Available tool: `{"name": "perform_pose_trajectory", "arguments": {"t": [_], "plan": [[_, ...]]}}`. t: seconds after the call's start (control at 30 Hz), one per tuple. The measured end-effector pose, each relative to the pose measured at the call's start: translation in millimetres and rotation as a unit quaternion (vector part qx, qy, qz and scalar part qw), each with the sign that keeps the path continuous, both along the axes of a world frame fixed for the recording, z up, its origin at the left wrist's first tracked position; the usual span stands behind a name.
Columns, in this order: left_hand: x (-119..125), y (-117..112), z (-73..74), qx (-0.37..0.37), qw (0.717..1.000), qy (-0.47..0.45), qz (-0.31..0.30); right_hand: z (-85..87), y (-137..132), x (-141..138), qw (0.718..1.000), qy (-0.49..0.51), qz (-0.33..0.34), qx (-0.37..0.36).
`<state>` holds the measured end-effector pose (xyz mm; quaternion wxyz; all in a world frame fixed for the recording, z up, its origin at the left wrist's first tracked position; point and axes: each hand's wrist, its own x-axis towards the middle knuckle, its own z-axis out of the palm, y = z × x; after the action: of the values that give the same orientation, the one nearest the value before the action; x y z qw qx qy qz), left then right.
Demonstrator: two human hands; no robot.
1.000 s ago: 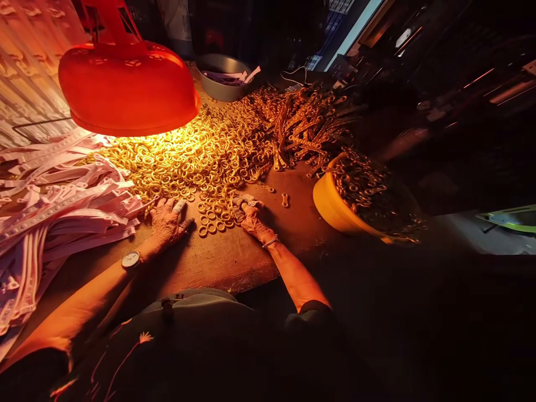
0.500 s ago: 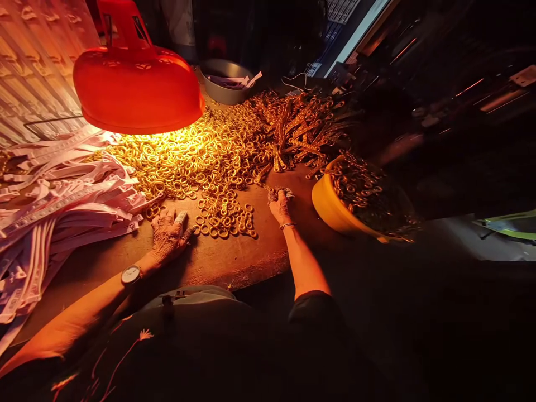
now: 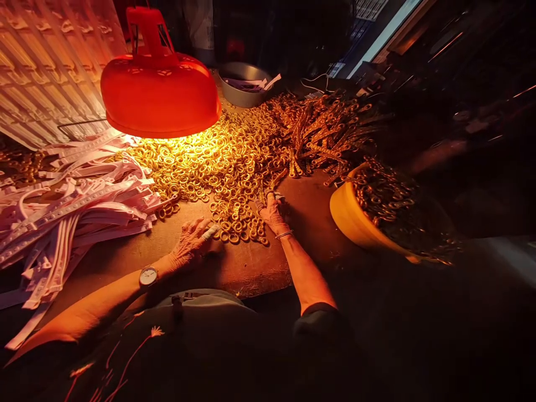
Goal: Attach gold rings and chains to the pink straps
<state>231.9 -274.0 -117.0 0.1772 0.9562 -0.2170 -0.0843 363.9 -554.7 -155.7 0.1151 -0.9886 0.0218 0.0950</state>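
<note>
A large heap of small gold-coloured rings [image 3: 209,159] covers the middle of the brown wooden table [image 3: 251,273]. My right hand [image 3: 272,213] sits at the heap's near edge, its taped fingertips bunched among the rings. Whether those fingers pinch anything is hidden. My left hand [image 3: 190,243] lies flat on the table just left of the rings, fingers apart and empty, with a white-wrapped finger. A wristwatch [image 3: 148,276] circles my left wrist.
White plastic strips [image 3: 71,212] lie bundled at the table's left. Tangled gold link strips [image 3: 322,134] lie at the back. A yellow bowl [image 3: 355,218] holds dark chain at right, and a grey bowl [image 3: 243,84] stands behind. A red lamp shade [image 3: 159,95] hangs low overhead.
My right hand has moved from the bare table back onto the rings' edge. My left hand has slid right, closer to the rings. The whole view has shifted slightly.
</note>
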Motion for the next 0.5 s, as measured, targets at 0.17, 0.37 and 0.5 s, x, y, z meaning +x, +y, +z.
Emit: {"name": "perform_pose_trajectory", "arguments": {"t": [0.17, 0.37, 0.5], "plan": [[11.6, -6.2, -1.8, 0.04, 0.997, 0.036, 0.047, 20.6, 7.3, 5.6, 0.995, 0.08, 0.029, -0.06], [23.8, -4.9, -6.3, 0.042, 0.99, 0.033, 0.129, 23.8, -3.9, -0.5, 0.992, 0.078, 0.053, -0.084], [31.4, -1.9, -4.5, 0.061, 0.985, 0.017, 0.161, 10.9, -16.6, -11.3, 0.997, 0.051, 0.051, -0.039]]}}
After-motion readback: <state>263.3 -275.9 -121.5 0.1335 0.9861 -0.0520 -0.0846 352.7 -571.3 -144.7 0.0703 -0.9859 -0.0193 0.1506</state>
